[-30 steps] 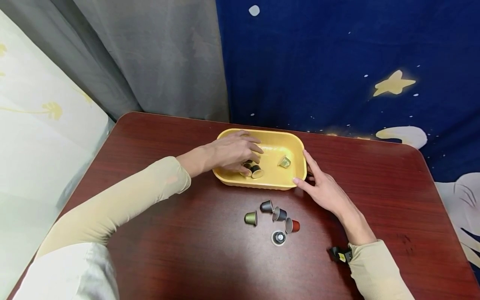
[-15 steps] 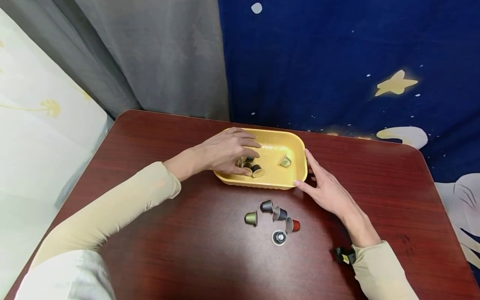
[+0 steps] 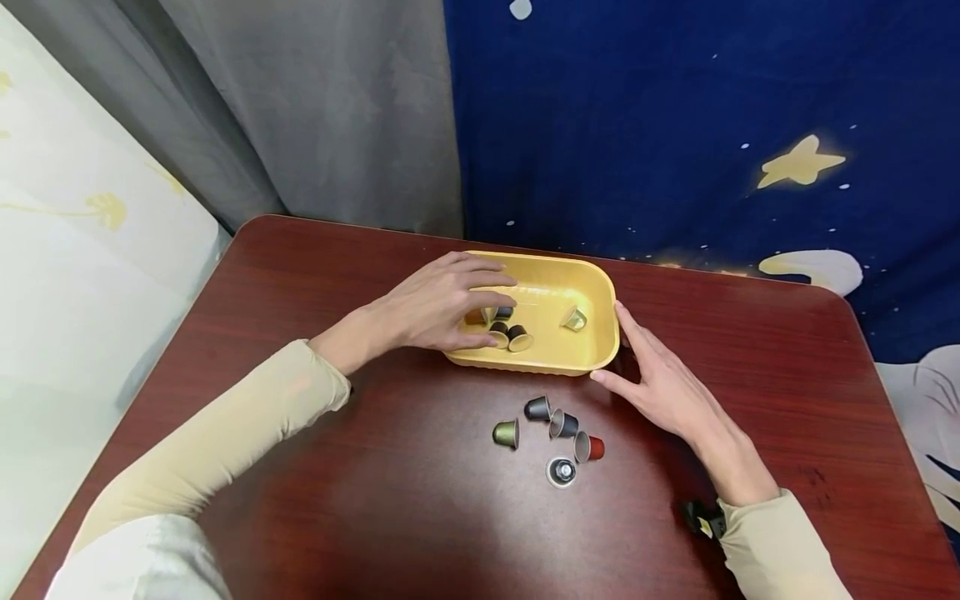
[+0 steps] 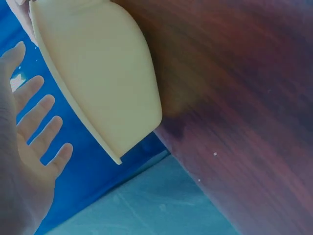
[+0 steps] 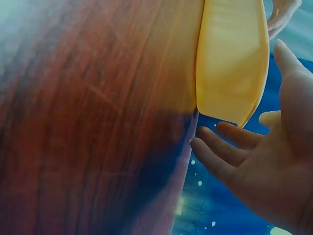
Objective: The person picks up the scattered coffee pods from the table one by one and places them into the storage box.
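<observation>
A yellow tray [image 3: 551,367] sits near the table's far edge. Over its left end my left hand [image 3: 438,302] spreads its fingers, gripping nothing. Partly beneath those fingers lie a brown coffee capsule [image 3: 476,317], a dark blue capsule [image 3: 505,312] and two black capsules [image 3: 520,338] side by side. A pale gold capsule [image 3: 575,319] lies alone toward the tray's right. Against the tray's right end rests my right hand [image 3: 663,383], thumb at the near corner and fingers loosely extended along the outer wall. Both wrist views look at the tray's yellow outer side [image 4: 102,73] beside loosely spread fingers.
In front of the tray, on the dark red table [image 3: 375,500], lie a green capsule [image 3: 506,433], two dark grey capsules [image 3: 564,423], a red capsule [image 3: 590,447] and a silver-black one [image 3: 561,472]. Grey and blue curtains [image 3: 637,125] hang behind the far edge.
My left hand has drawn back leftward across the tray, uncovering more of the capsules under it. My right hand stays at the tray's right end. The view has shifted slightly.
</observation>
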A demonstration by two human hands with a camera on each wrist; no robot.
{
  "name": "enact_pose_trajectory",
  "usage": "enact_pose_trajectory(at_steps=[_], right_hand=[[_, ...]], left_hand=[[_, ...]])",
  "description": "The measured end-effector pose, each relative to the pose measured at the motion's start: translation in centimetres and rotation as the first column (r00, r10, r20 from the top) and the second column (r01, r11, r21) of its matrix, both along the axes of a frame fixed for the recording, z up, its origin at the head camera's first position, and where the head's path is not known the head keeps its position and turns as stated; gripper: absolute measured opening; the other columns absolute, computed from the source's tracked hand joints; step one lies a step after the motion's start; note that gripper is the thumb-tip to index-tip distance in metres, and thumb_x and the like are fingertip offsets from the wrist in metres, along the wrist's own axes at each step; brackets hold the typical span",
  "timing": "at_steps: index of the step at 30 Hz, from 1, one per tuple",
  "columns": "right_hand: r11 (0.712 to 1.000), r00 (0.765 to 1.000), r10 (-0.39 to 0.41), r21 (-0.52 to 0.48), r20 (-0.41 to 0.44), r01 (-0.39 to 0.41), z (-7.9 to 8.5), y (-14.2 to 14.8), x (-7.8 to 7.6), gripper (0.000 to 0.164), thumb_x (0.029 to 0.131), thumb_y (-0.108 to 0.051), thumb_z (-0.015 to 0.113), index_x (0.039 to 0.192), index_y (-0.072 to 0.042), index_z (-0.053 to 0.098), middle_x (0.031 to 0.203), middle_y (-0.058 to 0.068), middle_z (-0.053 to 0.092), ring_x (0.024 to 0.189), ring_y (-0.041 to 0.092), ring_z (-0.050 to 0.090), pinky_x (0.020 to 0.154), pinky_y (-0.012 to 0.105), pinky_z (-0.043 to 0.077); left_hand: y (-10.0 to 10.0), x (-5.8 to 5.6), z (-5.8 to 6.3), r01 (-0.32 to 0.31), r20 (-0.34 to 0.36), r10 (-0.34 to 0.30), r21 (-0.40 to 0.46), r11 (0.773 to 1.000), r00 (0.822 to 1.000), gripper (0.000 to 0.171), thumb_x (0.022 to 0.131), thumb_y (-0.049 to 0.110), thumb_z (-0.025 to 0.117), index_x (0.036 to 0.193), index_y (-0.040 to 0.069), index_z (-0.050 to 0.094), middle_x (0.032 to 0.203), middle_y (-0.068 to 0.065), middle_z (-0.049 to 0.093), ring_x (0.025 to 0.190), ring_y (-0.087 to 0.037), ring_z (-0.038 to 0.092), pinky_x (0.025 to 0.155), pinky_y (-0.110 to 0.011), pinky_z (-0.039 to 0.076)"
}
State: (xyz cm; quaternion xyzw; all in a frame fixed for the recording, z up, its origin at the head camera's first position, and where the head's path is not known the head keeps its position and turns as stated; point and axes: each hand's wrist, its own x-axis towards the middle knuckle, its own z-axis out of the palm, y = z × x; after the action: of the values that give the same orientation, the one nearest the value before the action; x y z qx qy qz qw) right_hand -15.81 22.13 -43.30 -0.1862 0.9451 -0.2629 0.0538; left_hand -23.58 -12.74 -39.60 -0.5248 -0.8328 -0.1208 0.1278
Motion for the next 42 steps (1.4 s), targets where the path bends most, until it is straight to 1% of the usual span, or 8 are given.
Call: enact_pose_trajectory(at_steps=[6,10,13,21,29,32,37,42], right_hand=[[1.0,1.0,-0.008,0.014,0.019,0.008,0.3,0.0,0.6,0.096,0.091,-0.058,0.063,0.161,-0.027,0.005,0.162,0.012,0.025,0.145,0.034,0.03,0.11,0.057,0.03],[0.999,1.0,-0.022,0.024,0.02,0.021,0.5,0.0,1.2,0.097,0.09,-0.059,0.063,0.161,-0.028,0.005,0.161,0.012,0.026,0.145,0.033,0.03,0.11,0.056,0.029],[0.999,1.0,-0.016,0.031,0.016,0.016,0.6,0.0,1.6,0.097,0.09,-0.058,0.064,0.161,-0.028,0.004,0.162,0.011,0.025,0.146,0.031,0.029,0.112,0.054,0.029],[0.997,1.0,-0.003,0.074,0.0,0.003,0.8,0.1,2.4,0.097,0.091,-0.059,0.062,0.161,-0.029,0.002,0.162,0.009,0.025,0.146,0.029,0.03,0.112,0.052,0.029],[0.995,0.999,0.009,0.1,-0.043,-0.005,0.9,0.3,3.6,0.099,0.09,-0.059,0.064,0.161,-0.026,0.004,0.157,0.015,0.035,0.14,0.035,0.038,0.106,0.056,0.035],[0.994,0.998,0.013,0.106,-0.057,-0.007,0.9,0.3,4.1,0.098,0.09,-0.058,0.065,0.161,-0.026,0.006,0.155,0.015,0.039,0.139,0.035,0.04,0.105,0.056,0.036],[0.995,0.997,0.028,0.099,-0.072,-0.021,0.8,0.2,4.7,0.097,0.089,-0.057,0.065,0.161,-0.026,0.009,0.15,0.011,0.046,0.137,0.032,0.042,0.103,0.055,0.039],[0.995,0.998,0.042,0.09,-0.057,-0.036,0.9,0.2,5.4,0.093,0.09,-0.059,0.064,0.161,-0.025,0.014,0.148,0.007,0.048,0.136,0.029,0.044,0.102,0.053,0.04]], left_hand=[[-1.0,0.6,-0.5,-0.028,-0.001,0.028,0.042,0.999,1.0,0.051,0.083,0.051,0.074,0.125,0.022,0.071,0.142,-0.005,0.057,0.136,-0.029,0.045,0.109,-0.049,0.033],[-1.5,1.2,-1.0,-0.051,0.01,0.051,0.039,0.998,0.999,0.056,0.085,0.054,0.071,0.13,0.02,0.068,0.147,-0.008,0.052,0.14,-0.031,0.04,0.111,-0.053,0.03],[-1.9,1.7,-1.3,-0.09,0.019,0.09,0.031,0.995,0.996,0.061,0.085,0.058,0.069,0.132,0.02,0.066,0.15,-0.009,0.047,0.142,-0.033,0.036,0.112,-0.054,0.029],[-2.9,2.7,-1.5,-0.232,0.087,0.23,0.014,0.973,0.969,0.069,0.087,0.065,0.061,0.14,0.021,0.059,0.159,-0.005,0.034,0.147,-0.032,0.027,0.116,-0.052,0.023],[-3.1,3.2,-1.5,-0.293,0.13,0.287,0.028,0.956,0.949,0.077,0.087,0.068,0.059,0.145,0.019,0.053,0.161,-0.007,0.028,0.15,-0.028,0.02,0.114,-0.052,0.026],[-3.3,3.5,-1.5,-0.332,0.162,0.324,0.025,0.943,0.932,0.086,0.085,0.069,0.061,0.152,0.016,0.043,0.164,-0.007,0.021,0.151,-0.026,0.016,0.114,-0.051,0.027],[-3.7,4.2,-1.7,-0.42,0.24,0.407,0.005,0.907,0.881,0.104,0.082,0.073,0.062,0.16,0.017,0.022,0.166,-0.004,0.008,0.151,-0.024,0.015,0.115,-0.049,0.026],[-4.0,4.6,-2.1,-0.467,0.301,0.447,-0.003,0.884,0.843,0.108,0.081,0.075,0.061,0.16,0.016,0.018,0.166,-0.001,0.008,0.149,-0.025,0.022,0.114,-0.048,0.029]])
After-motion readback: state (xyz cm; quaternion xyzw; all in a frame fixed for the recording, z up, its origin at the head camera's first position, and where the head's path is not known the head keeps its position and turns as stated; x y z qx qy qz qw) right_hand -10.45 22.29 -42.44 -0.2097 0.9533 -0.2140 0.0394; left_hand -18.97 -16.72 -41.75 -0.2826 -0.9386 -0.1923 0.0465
